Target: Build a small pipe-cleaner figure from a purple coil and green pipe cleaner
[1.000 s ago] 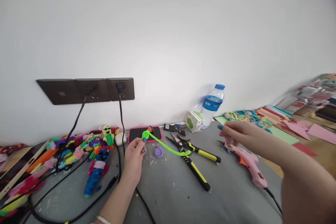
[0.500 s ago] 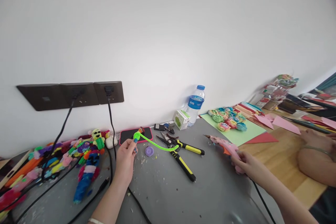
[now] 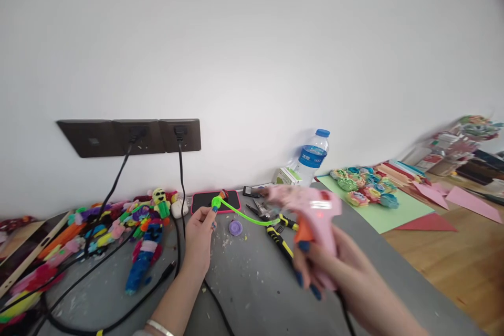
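Pinched between the fingers of my left hand (image 3: 200,236) is a bright green pipe cleaner (image 3: 250,217), coiled at one end with a long tail curving right. My right hand (image 3: 331,268) is wrapped round the handle of a pink glue gun (image 3: 305,205) with an orange trigger; its nozzle points left, above the pliers. Both the hand and the gun are a little blurred. Pliers with black and yellow handles (image 3: 280,244) lie partly hidden behind the gun. A purple lid (image 3: 235,228) rests near my left hand, in front of a pink-edged phone (image 3: 197,203).
Colourful fuzzy pieces (image 3: 106,226) and black cables (image 3: 181,178) cover the left side. At the back stand a water bottle (image 3: 312,157) and a small carton (image 3: 289,176). Crinkled paper flowers (image 3: 366,187) lie on green paper (image 3: 380,218) at the right.
My right hand has brought the glue gun left and up, over the pliers. The camera view has turned right to left enough that everything sits further right, and the other person's arm is out of view.
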A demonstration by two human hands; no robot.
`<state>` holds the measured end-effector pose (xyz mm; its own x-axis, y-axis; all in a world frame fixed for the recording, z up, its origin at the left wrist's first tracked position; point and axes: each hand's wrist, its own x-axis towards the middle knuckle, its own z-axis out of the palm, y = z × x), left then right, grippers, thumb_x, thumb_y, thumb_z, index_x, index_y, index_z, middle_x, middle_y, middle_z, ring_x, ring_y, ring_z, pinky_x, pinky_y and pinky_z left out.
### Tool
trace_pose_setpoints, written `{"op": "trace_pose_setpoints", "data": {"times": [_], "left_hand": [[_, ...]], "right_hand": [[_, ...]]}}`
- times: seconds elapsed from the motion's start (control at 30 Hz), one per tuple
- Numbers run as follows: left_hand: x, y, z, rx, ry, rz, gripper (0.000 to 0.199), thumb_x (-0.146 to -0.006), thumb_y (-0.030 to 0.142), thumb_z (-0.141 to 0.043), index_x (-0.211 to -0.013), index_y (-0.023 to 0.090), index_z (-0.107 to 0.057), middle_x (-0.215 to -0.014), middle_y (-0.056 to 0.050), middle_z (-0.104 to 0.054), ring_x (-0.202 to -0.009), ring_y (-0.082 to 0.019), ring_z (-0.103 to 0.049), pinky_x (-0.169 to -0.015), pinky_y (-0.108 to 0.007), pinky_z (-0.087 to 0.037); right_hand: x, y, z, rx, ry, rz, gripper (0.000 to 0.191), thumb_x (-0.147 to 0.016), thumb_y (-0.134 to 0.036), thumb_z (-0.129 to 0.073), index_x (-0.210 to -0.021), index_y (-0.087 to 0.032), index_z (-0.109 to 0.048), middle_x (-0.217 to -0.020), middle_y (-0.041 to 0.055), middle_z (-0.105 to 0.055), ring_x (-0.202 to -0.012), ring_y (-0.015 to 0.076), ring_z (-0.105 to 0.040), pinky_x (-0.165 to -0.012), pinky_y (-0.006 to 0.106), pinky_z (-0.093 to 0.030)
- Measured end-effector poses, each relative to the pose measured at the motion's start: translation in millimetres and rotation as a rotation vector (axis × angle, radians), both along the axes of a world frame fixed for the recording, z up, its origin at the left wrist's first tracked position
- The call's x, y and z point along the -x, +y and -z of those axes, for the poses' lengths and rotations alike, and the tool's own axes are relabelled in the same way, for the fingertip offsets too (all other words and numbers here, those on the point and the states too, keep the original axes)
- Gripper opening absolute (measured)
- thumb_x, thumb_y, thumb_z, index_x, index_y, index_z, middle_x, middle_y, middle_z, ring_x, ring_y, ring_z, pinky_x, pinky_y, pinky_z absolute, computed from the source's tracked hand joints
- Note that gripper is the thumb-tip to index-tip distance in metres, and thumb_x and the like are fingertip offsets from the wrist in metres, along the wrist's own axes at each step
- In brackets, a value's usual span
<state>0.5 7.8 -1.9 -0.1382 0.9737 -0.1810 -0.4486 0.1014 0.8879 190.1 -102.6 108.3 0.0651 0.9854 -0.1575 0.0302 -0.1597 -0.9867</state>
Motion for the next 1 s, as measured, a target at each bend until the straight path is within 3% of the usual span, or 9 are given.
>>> {"op": "trace_pose_setpoints", "data": {"times": [0.1, 0.13, 0.3, 0.43, 0.6, 1.0], "left_hand": [[1, 1, 5.9, 0.003, -0.032, -0.025, 0.034, -0.056, 0.039, -0.083, -0.067, 0.017, -0.059, -0.059, 0.006, -0.046, -0.053, -0.008, -0.038, -0.05, -0.021, -0.03], [1, 1, 7.2, -0.006, -0.046, -0.018, 0.034, -0.057, 0.039, -0.082, -0.068, 0.017, -0.059, -0.059, 0.006, -0.046, -0.052, -0.008, -0.038, -0.05, -0.021, -0.03], [2, 0, 4.8, 0.01, -0.09, -0.005, 0.034, -0.06, 0.041, -0.082, -0.071, 0.016, -0.061, -0.058, 0.005, -0.048, -0.053, -0.008, -0.04, -0.051, -0.021, -0.032], [2, 1, 1.9, 0.043, -0.177, -0.006, 0.034, -0.058, 0.038, -0.084, -0.072, 0.016, -0.062, -0.057, 0.005, -0.05, -0.054, -0.008, -0.044, -0.054, -0.022, -0.036], [3, 2, 1.7, 0.045, -0.223, 0.011, 0.033, -0.058, 0.036, -0.085, -0.072, 0.017, -0.063, -0.058, 0.005, -0.05, -0.055, -0.008, -0.043, -0.055, -0.022, -0.037], [2, 0, 1.1, 0.035, -0.143, 0.082, 0.031, -0.061, 0.04, -0.082, -0.075, 0.017, -0.067, -0.062, 0.004, -0.052, -0.058, -0.009, -0.042, -0.057, -0.022, -0.037]], "right_hand": [[27, 26, 23.6, -0.004, 0.033, -0.262, 0.012, -0.072, -0.025, -0.054, -0.081, -0.018, -0.052, -0.041, -0.006, -0.051, -0.036, 0.0085, -0.037, -0.042, 0.021, -0.029], [30, 33, 33.4, -0.014, 0.044, -0.279, 0.014, -0.072, -0.025, -0.054, -0.084, -0.017, -0.054, -0.04, -0.0068, -0.049, -0.037, 0.0081, -0.035, -0.044, 0.022, -0.028], [23, 53, 76.6, -0.133, 0.171, -0.191, 0.029, -0.081, -0.043, -0.057, -0.091, -0.015, -0.058, -0.052, -0.0064, -0.037, -0.051, 0.0102, -0.032, -0.053, 0.025, -0.026], [17, 50, 97.2, -0.193, 0.188, -0.168, 0.037, -0.089, -0.051, -0.05, -0.092, -0.016, -0.058, -0.051, -0.0068, -0.034, -0.05, 0.0106, -0.026, -0.053, 0.026, -0.022], [22, 50, 108.5, -0.199, 0.075, -0.128, 0.044, -0.087, -0.059, -0.05, -0.081, -0.015, -0.055, -0.05, -0.0063, -0.035, -0.049, 0.0096, -0.027, -0.05, 0.025, -0.021], [22, 52, 116.8, -0.214, 0.025, -0.105, 0.046, -0.088, -0.059, -0.048, -0.083, -0.015, -0.057, -0.05, -0.0059, -0.035, -0.048, 0.01, -0.027, -0.05, 0.025, -0.022]]}}
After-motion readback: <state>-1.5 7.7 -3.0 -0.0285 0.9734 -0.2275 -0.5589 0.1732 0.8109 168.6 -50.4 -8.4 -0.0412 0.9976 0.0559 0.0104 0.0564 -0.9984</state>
